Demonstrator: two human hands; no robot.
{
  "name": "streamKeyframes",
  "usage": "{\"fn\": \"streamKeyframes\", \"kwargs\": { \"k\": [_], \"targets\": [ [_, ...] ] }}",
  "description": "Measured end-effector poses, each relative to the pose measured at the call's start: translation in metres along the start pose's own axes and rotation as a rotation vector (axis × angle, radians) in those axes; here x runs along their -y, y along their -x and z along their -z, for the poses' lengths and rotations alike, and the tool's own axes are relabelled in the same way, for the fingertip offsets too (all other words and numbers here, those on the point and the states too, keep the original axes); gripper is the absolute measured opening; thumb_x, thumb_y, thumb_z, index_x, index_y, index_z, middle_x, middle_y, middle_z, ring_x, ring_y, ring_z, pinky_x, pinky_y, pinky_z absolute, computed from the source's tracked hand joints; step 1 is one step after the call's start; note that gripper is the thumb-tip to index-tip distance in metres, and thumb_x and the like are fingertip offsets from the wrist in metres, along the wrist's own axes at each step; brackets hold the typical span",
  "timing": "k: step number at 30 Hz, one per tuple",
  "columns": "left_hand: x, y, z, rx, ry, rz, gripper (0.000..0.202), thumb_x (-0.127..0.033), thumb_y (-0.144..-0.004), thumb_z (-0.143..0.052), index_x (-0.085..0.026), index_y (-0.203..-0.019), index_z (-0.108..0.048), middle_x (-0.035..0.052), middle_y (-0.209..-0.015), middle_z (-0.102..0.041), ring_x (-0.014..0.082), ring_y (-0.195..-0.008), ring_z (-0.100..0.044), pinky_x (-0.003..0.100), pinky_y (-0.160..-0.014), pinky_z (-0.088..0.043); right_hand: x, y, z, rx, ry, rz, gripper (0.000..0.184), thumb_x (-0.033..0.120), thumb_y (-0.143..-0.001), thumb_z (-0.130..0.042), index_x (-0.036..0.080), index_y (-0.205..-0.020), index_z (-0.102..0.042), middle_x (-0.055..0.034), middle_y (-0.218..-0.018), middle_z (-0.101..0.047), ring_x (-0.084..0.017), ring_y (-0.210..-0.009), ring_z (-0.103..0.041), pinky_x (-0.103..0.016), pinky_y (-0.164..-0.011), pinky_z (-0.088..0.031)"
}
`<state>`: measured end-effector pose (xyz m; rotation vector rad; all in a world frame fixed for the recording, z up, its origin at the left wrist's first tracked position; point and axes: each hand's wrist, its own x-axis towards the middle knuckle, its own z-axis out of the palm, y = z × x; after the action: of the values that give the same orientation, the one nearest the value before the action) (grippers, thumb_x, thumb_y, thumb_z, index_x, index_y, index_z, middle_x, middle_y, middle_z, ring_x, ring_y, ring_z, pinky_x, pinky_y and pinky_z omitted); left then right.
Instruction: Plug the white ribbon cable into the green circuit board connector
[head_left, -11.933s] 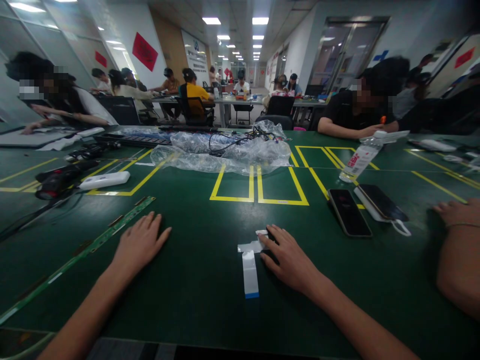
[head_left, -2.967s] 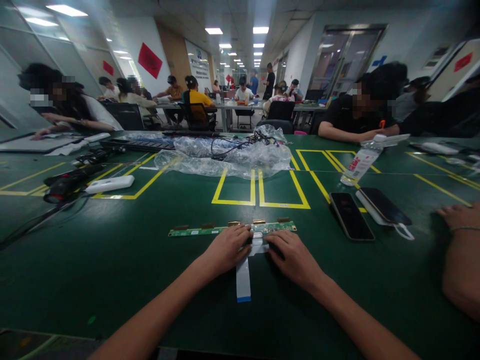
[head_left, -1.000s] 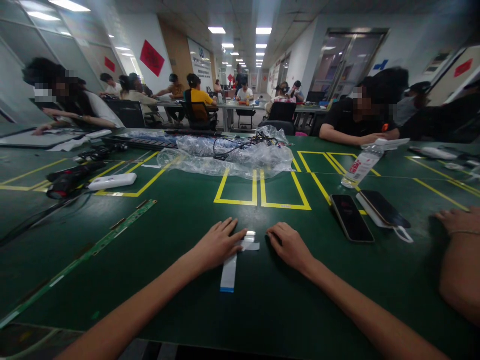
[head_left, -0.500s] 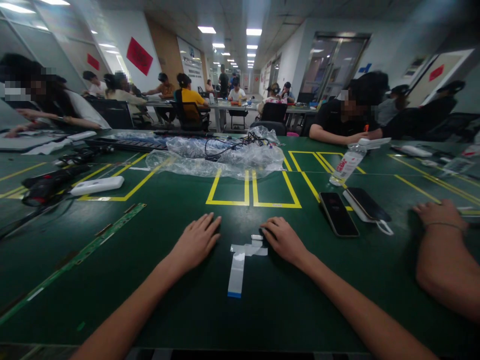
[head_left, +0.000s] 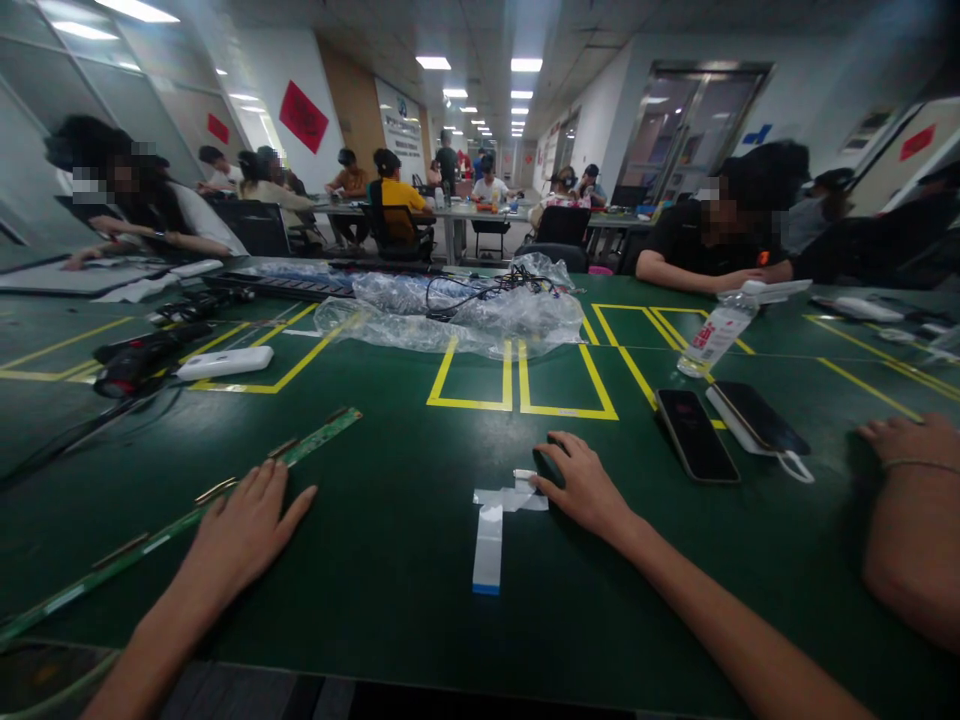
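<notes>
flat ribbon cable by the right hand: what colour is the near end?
Blue. The ribbon cable is white along its length with a blue tip nearest the camera, beside the right hand; head view.

Green table [head_left: 390,600] with yellow outlines bears ribbon cable [head_left: 489,535], circuit strip [head_left: 187,505], phones [head_left: 694,435], plastic wrap [head_left: 457,315], perhaps a bottle [head_left: 716,335].

Rectangular ceiling lights [head_left: 433,62] running down the far corridor give even, cool, moderately bright light. The dark green table [head_left: 390,620] soaks it up and shows no hard glare; only the clear plastic wrap [head_left: 457,312] throws pale highlights. Soft, faint shadows sit under the left hand [head_left: 244,525] and right hand [head_left: 583,487]. Wide-angle distortion bends walls and table lines toward the edges, and the left and right margins are smeared. A neighbour's arm [head_left: 911,530] at near right is blurred. The white ribbon cable [head_left: 489,535] at centre is fairly sharp. Faces are pixelated.
</notes>
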<state>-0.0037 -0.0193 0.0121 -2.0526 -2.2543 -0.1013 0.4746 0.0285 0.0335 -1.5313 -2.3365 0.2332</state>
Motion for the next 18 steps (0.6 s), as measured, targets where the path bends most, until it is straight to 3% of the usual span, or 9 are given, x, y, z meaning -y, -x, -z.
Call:
{"fn": "streamKeyframes", "kwargs": {
  "k": [6, 10, 14, 18],
  "targets": [
    [-0.132, 0.000, 0.024, 0.130, 0.105, -0.382, 0.066, -0.052, -0.098, -0.026, -0.013, -0.150, -0.038, 0.0140, -0.158, -0.035, 0.0296, -0.146, -0.032, 0.051, -0.117, -0.029, -0.002, 0.002, 0.003, 0.008, 0.021, -0.007, 0.055, 0.049, -0.092, -0.058, 0.022, -0.139, -0.052, -0.0165, -0.150, -0.043, -0.035, -0.141, -0.036, -0.057, -0.110, -0.034],
    [-0.205, -0.018, 0.039, 0.174, 0.183, -0.632, 0.059, -0.049, -0.100, -0.029, -0.017, -0.148, -0.042, 0.0147, -0.156, -0.038, 0.0314, -0.144, -0.036, 0.055, -0.115, -0.031, -0.008, 0.002, 0.002, -0.002, 0.024, 0.019, 0.061, 0.050, -0.090, -0.061, 0.020, -0.142, -0.050, -0.0180, -0.152, -0.041, -0.035, -0.144, -0.031, -0.056, -0.114, -0.030],
    [-0.245, -0.032, 0.043, 0.132, 0.228, -0.842, 0.049, -0.038, -0.099, -0.039, -0.018, -0.143, -0.047, 0.0150, -0.150, -0.046, 0.0314, -0.136, -0.044, 0.052, -0.109, -0.038, -0.014, 0.001, 0.000, -0.002, 0.028, 0.029, 0.063, 0.052, -0.089, -0.060, 0.021, -0.142, -0.050, -0.0179, -0.154, -0.040, -0.034, -0.146, -0.027, -0.058, -0.115, -0.025],
    [-0.256, -0.041, 0.041, 0.090, 0.312, -0.918, 0.040, -0.029, -0.095, -0.047, -0.022, -0.133, -0.057, 0.0108, -0.140, -0.056, 0.0283, -0.116, -0.054, 0.047, -0.095, -0.047, -0.016, 0.000, -0.001, 0.024, 0.031, 0.020, 0.063, 0.053, -0.090, -0.058, 0.021, -0.144, -0.048, -0.0175, -0.153, -0.041, -0.033, -0.147, -0.027, -0.057, -0.116, -0.023]
  ]
}}
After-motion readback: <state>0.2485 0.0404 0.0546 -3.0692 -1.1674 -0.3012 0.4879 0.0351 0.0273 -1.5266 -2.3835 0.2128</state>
